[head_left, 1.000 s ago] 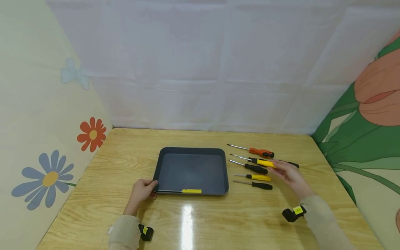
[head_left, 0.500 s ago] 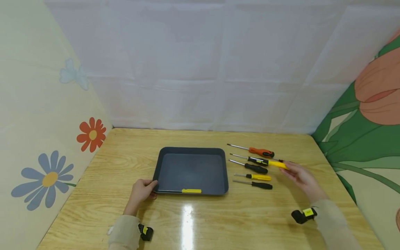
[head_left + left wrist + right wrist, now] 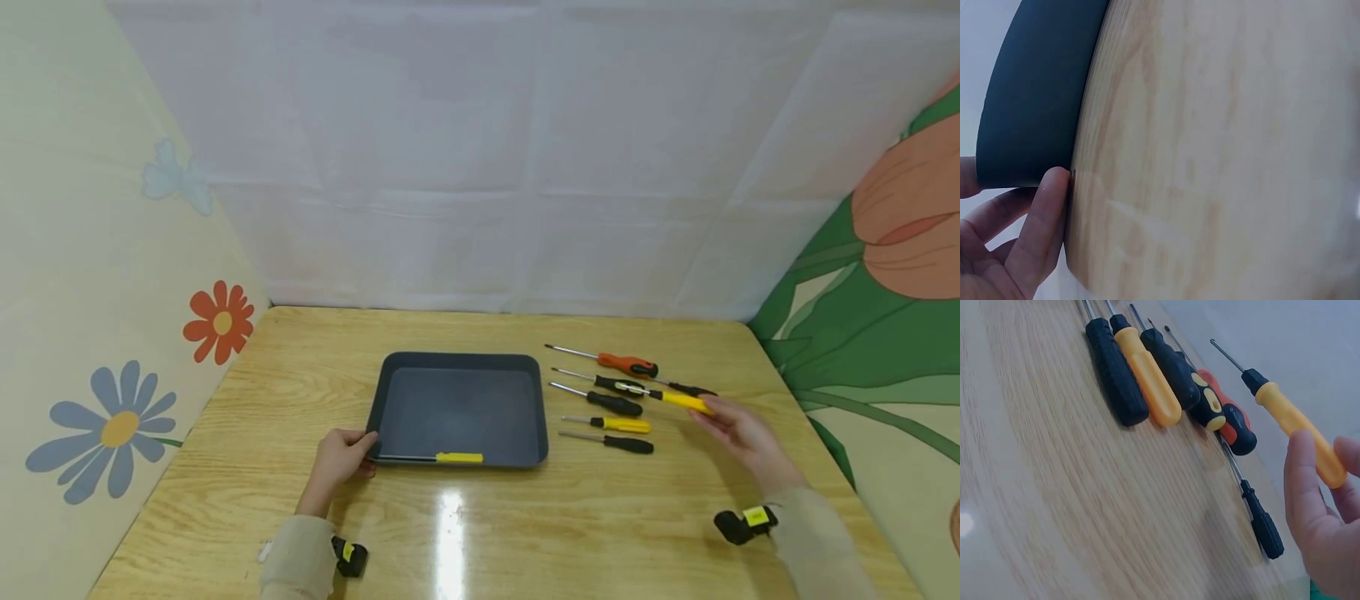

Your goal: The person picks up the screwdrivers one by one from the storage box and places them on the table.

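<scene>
At the near left corner of a dark grey tray (image 3: pixel 459 408), my left hand (image 3: pixel 341 457) grips the rim, thumb over the top and fingers beneath. In the left wrist view, fingertips (image 3: pixel 1054 187) press against the tray's outer wall (image 3: pixel 1035 94). A yellow-handled screwdriver (image 3: pixel 460 458) lies inside along the tray's near side. My right hand (image 3: pixel 746 433) pinches the end of another yellow screwdriver (image 3: pixel 684 402), its shaft pointing left. The right wrist view shows this held screwdriver (image 3: pixel 1297 419) raised above the table between thumb and fingers.
Right of the tray lie several screwdrivers: an orange-handled one (image 3: pixel 626 365) at the back, a black one (image 3: pixel 615 405), a short yellow one (image 3: pixel 626 426) and a black one (image 3: pixel 628 446) nearest. A small black-handled screwdriver (image 3: pixel 1265 528) lies apart. A pale wall covering (image 3: pixel 480 167) rises behind the table.
My right hand has drawn the yellow screwdriver to the right, away from over the row. My left hand and the tray have stayed in place.
</scene>
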`<move>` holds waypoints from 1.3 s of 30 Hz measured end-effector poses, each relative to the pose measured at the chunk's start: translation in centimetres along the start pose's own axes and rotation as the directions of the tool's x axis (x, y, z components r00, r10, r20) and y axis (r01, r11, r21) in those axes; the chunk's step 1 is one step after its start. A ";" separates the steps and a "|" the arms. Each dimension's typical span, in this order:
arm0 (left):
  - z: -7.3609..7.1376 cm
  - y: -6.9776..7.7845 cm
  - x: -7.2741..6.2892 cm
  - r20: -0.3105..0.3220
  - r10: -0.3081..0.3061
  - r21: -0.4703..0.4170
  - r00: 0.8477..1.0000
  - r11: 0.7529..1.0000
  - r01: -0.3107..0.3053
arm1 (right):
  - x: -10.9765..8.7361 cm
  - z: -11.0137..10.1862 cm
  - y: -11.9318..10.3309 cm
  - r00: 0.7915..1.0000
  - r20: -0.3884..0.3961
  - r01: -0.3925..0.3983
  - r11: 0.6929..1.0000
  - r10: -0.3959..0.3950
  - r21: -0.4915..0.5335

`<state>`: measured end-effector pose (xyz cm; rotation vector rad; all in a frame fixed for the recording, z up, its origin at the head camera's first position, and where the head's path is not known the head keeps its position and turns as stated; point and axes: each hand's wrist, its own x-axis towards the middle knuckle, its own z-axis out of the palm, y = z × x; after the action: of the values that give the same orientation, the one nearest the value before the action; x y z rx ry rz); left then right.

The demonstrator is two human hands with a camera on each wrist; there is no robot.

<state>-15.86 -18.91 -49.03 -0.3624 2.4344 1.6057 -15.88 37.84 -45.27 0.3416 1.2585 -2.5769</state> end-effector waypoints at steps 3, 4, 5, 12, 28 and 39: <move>0.0 0.0 0.0 -0.003 0.000 0.002 1.000 1.000 0.000 | -0.1 -0.4 -0.1 1.000 -0.007 0.001 1.000 -0.001 0.004; 0.0 0.0 0.0 -0.005 0.000 0.002 1.000 1.000 0.000 | -0.2 -0.6 -0.1 1.000 -0.009 -0.002 1.000 0.002 0.010; 0.0 0.0 0.0 -0.005 0.001 0.003 1.000 1.000 -0.001 | -0.3 -0.7 -0.1 1.000 -0.012 -0.001 1.000 0.002 0.013; 0.0 0.0 0.0 -0.003 0.002 0.001 1.000 1.000 -0.002 | -1.0 -1.7 -0.3 0.999 -0.017 -0.033 0.998 0.034 0.062; 0.0 0.3 -0.1 0.001 -0.005 -0.006 1.000 1.000 0.005 | -0.9 -3.3 0.2 0.989 -0.102 -0.103 0.993 0.108 0.050; -0.2 0.5 -0.4 0.012 0.011 -0.007 1.000 1.000 -0.011 | -0.7 -3.3 0.3 0.974 -0.207 -0.122 0.984 0.093 -0.131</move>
<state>-15.62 -18.85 -48.37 -0.3402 2.4273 1.6161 -14.79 40.42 -47.26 0.6355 1.4402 -2.3930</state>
